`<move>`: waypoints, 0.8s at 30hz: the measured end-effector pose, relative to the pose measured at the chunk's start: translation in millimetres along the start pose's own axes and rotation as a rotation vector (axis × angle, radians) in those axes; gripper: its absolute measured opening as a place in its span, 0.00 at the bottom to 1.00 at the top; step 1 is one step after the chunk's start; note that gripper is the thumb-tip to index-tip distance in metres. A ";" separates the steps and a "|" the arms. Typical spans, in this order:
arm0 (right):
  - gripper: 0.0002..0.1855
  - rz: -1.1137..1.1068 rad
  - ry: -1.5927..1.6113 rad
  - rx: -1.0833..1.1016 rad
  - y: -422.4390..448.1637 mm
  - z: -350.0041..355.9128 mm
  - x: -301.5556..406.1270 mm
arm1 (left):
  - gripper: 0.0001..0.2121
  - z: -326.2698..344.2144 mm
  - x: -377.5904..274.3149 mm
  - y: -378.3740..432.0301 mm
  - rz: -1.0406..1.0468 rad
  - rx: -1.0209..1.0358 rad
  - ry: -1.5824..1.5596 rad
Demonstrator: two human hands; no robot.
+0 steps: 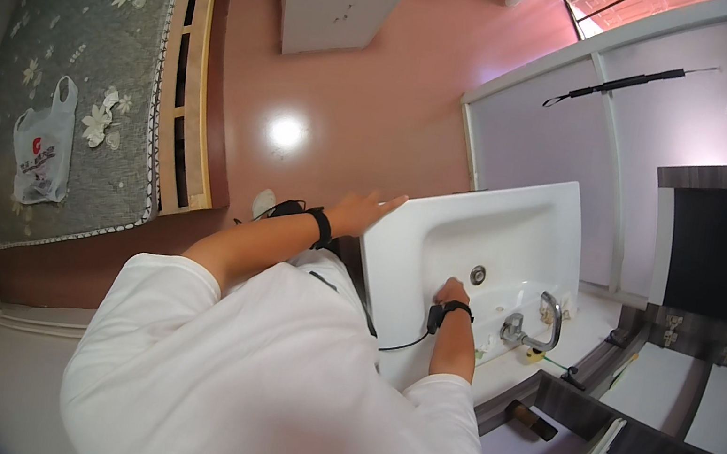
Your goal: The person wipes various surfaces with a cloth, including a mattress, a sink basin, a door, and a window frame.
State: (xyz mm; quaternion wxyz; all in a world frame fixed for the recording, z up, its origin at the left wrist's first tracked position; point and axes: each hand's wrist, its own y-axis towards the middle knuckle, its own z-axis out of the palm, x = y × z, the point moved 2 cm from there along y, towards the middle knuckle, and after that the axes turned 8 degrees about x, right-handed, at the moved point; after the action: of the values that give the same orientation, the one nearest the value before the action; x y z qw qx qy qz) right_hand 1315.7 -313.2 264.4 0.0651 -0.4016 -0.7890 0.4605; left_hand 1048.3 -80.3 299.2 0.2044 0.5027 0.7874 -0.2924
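A white ceramic washbasin (405, 234) stands at my right side. My left hand (353, 212) reaches its outer corner, fingers stretched towards the rim and apart, a black band around the wrist. Inside the bowl, close to the metal drain (478, 274), is my right hand (453, 292). Its fingers are bent and partly hidden, so I cannot tell whether they hold anything. That wrist carries a black strapped device (442, 316) with a cable. Beside it rises a chrome tap (536, 329) with a curved spout; no running water shows.
Dark wooden shelves (646, 421) flank the basin, with a dark cylinder (531, 420) in one compartment. To the left, a plastic bag (46, 152) lies on a grey flowered mattress (90, 41) with a slatted wooden frame (194, 79). A white cabinet (333, 15) stands farther off on the reddish floor.
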 end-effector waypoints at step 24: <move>0.09 0.001 0.842 -0.341 -62.1 37.8 23.8 | 0.54 -14.0 36.5 22.1 0.202 0.540 -0.130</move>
State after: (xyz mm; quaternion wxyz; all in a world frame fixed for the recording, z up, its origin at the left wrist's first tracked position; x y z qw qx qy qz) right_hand 1246.3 -337.9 284.9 0.3131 -0.5591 -0.7581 0.1206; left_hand 1053.1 -39.2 281.5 0.1416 0.5949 0.6123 -0.5010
